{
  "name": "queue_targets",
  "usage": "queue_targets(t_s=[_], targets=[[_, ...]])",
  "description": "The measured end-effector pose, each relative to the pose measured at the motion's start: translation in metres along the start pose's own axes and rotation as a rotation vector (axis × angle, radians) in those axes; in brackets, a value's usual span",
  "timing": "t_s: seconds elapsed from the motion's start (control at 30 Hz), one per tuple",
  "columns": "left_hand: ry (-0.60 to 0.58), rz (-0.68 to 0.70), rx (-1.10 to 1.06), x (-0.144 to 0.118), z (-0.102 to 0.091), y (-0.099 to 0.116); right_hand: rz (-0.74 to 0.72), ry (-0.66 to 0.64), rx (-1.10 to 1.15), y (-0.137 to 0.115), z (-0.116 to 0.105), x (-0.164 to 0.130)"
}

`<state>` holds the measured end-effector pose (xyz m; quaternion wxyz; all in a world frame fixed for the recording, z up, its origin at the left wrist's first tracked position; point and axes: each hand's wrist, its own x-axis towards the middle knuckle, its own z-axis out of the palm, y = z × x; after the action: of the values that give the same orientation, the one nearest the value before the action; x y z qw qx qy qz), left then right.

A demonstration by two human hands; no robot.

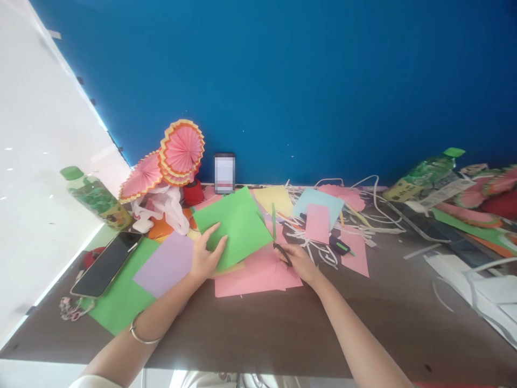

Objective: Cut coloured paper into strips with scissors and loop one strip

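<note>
Bright daylight floods in from the left, washing out the white floor (36,178); wide-angle distortion bends the edges, with soft shadows.

table (283,328) | pink sheets (254,275) | phone (105,264) | bottle (97,198) | paper strips (363,221)

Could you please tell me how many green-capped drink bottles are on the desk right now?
2. One bottle stands at the far left beside the phone; the other bottle lies tilted at the right, among the paper scraps. The clutter could hide more.
</note>
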<state>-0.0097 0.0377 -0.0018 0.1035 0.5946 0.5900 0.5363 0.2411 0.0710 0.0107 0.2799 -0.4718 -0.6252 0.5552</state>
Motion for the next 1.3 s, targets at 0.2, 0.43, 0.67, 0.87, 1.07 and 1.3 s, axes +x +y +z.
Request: queue_targets(t_s=[0.2, 0.43, 0.67, 0.87, 1.07, 1.3], targets=[[-0.003, -0.008, -0.004, -0.0002, 0.0004, -0.0008, -0.022, -0.021, 0.011, -0.0034, 0.0009, -0.001], [-0.029, 0.011, -0.004, -0.0017, 0.0015, -0.0005, -0.038, -0.023, -0.003, -0.0044, 0.0013, -0.0012], [-0.027, 0.021, -0.011, -0.0013, 0.0015, 0.0, -0.039, -0.023, -0.021, 0.0006, -0.0007, 0.0005], [-0.036, 0.012, -0.005, -0.0014, 0.001, 0.0003, -0.043, -0.008, 0.017, -0.0017, 0.001, -0.0007], [-0.057, 0.033, -0.018, -0.0022, 0.0021, 0.0001, -0.037, -0.005, 0.049, -0.0079, 0.0032, -0.0015], [-0.053, 0.037, -0.009, -0.0018, 0.0015, 0.001, -0.029, 0.002, 0.03, -0.0036, 0.0021, -0.0003]])
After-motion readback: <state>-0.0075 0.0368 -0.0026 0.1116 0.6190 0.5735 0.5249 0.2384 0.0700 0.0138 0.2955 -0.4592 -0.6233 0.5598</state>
